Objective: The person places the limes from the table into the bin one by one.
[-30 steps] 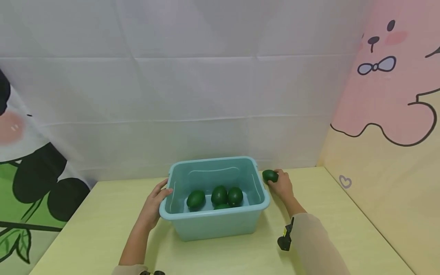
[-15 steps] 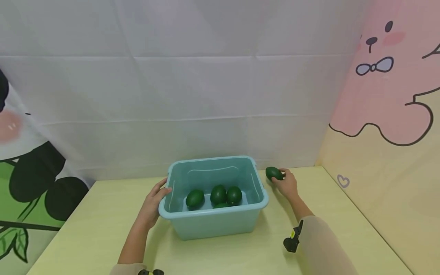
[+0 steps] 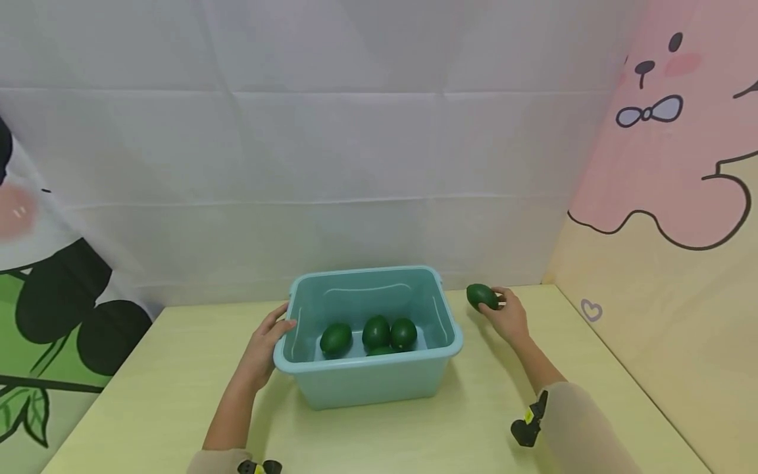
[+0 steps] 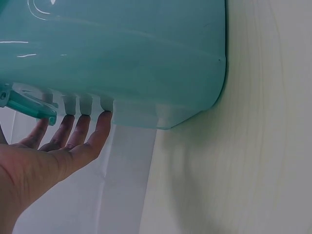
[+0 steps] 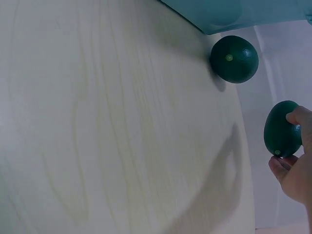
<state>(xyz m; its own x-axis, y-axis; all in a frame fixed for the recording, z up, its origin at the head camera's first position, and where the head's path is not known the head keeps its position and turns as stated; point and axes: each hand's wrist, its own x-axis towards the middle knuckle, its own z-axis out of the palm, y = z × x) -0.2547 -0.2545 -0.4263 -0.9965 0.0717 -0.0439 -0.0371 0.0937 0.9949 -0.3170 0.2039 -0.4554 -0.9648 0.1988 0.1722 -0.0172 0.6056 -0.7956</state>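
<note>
A light-blue plastic bin (image 3: 379,382) stands on the table, with several dark-green avocados (image 3: 335,340) lying on its floor. My left hand (image 3: 263,345) holds the bin's left side, the thumb over the rim. In the left wrist view the fingertips (image 4: 104,116) press the outer wall below the handle (image 4: 27,105). To the right of the bin, my right hand (image 3: 508,317) pinches another avocado (image 3: 481,296) between thumb and fingers, raised above the table. The right wrist view shows one more avocado (image 5: 235,59) on the table by the bin; the bin hides it in the head view.
The pale-yellow table (image 3: 474,428) runs back to a white cloth wall (image 3: 331,145). A wall with a pink cartoon bear (image 3: 663,158) closes the right side, and a printed sheet (image 3: 53,316) the left.
My right hand has moved right and a little up with the avocado, away from the bin. The left hand and bin have stayed in place.
</note>
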